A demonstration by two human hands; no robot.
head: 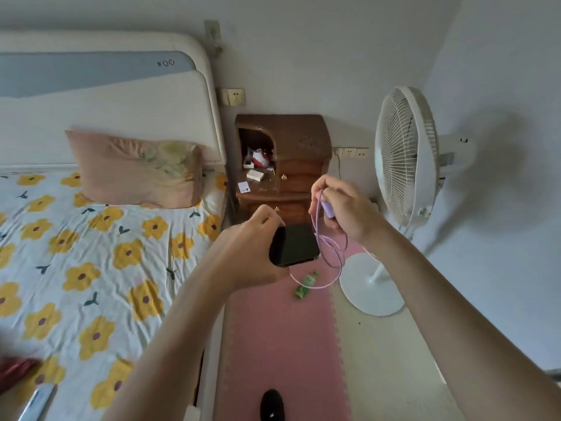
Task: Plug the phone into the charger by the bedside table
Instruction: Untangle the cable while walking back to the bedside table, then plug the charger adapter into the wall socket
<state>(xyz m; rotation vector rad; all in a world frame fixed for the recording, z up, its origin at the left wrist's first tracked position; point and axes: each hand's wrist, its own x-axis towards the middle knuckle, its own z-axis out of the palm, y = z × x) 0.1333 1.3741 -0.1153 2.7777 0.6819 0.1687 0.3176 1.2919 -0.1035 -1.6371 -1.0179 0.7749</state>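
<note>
1. Phone (296, 244), dark and screen-up, sits in my left hand (249, 247), held in the air over the pink floor mat (282, 335) between the bed (91, 253) and the fan (406, 153); my fingers curl around its left end.
2. My right hand (346, 208) is closed around a small lilac charger plug (328, 210), held just up and to the right of the phone.
3. From that plug a lilac cable (331, 256) hangs in loose loops, passing beside the phone's right edge and trailing down toward the mat. I cannot tell whether its end is in the phone.
4. A green wrapper (305, 285) lies on the mat below the loops.
5. Straight ahead stands the brown wooden bedside table (303, 138), its lower tabletop holding a small white box (255, 175) and bits of clutter.
6. Wall sockets (349, 152) sit to the right of it, and another socket (235, 96) above it by the headboard.
7. On the flowered sheet, a pink pillow (136, 168) leans at the head of the bed.
</note>
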